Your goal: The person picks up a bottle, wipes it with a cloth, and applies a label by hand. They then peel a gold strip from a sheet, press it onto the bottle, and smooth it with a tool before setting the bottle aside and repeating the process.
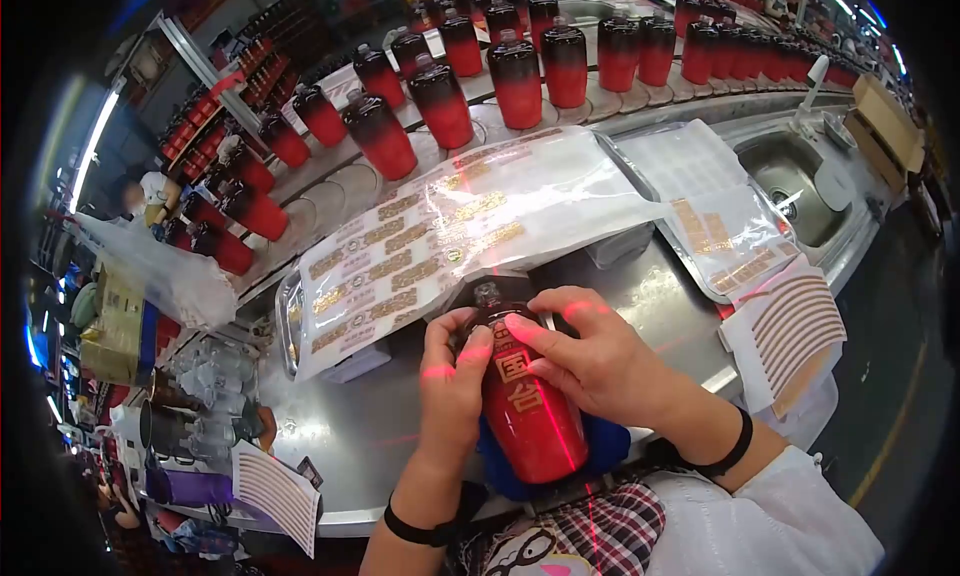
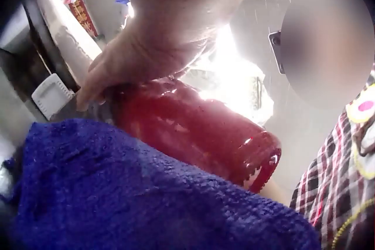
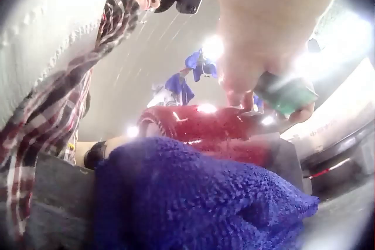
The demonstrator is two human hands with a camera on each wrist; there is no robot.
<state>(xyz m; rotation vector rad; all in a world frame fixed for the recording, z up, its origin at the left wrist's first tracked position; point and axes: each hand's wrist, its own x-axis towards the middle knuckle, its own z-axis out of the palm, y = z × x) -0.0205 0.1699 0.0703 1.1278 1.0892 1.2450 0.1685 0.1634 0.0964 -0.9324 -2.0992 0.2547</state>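
A red glass bottle (image 1: 540,441) with a dark shoulder and gold characters lies tilted before the person, its neck pointing away. Under it is a blue towel (image 1: 608,444), which fills the lower part of both wrist views. The left hand (image 1: 452,381) grips the bottle's shoulder, thumb along its front. At the gold characters, the right hand (image 1: 605,366) has its thumb and fingertips against the glass. In the right wrist view a small greenish translucent piece (image 3: 287,94) sits between the right hand's fingers; the head view hides it. Red laser lines cross the bottle and both hands.
Beyond the hands, gold label sheets (image 1: 400,256) lie over a metal tray. Red-and-black bottles (image 1: 440,106) stand along a conveyor behind. Sheets of curved strips lie at right (image 1: 790,321) and left (image 1: 275,491). A sink (image 1: 785,176) is at the right, clear glassware (image 1: 215,376) at the left.
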